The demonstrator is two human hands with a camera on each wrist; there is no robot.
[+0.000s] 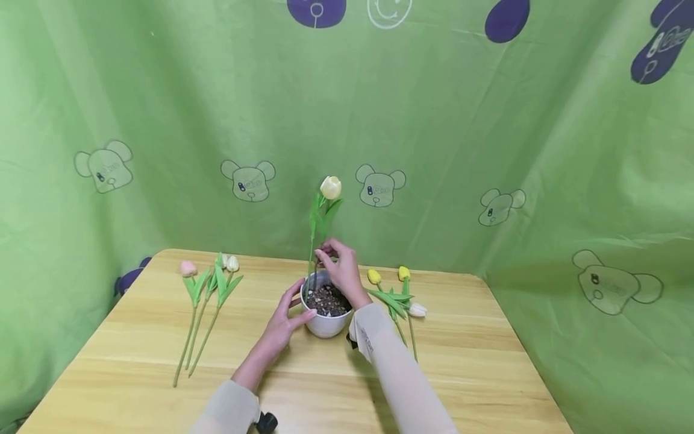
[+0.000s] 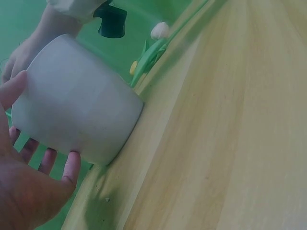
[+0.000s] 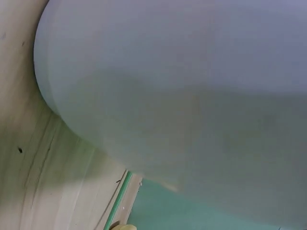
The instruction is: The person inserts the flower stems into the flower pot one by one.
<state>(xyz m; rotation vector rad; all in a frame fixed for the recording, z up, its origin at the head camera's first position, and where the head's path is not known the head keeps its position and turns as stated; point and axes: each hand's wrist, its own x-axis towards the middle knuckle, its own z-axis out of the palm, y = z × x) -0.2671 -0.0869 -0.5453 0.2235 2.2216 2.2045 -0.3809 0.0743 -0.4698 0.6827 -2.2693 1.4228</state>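
Note:
A white flower pot (image 1: 325, 326) with dark soil (image 1: 328, 299) stands on the table. My left hand (image 1: 282, 322) holds its left side, thumb at the front near the rim; in the left wrist view the fingers (image 2: 72, 167) curve along the pot wall (image 2: 79, 100). A cream-white tulip (image 1: 331, 188) rises upright from the pot's back left, its green leaves (image 1: 314, 217) above the rim. Over the soil, my right hand (image 1: 341, 268) pinches the tulip's thin stem, its fingertips partly hiding it. The pot's wall (image 3: 182, 96) fills most of the right wrist view.
Left of the pot lie a pink tulip (image 1: 188, 268) and white tulips (image 1: 232, 263) with long stems. To the right lie yellow tulips (image 1: 374, 276) and a pale pink-white tulip (image 1: 417, 310). A green curtain (image 1: 434, 120) hangs behind the wooden table (image 1: 477, 361).

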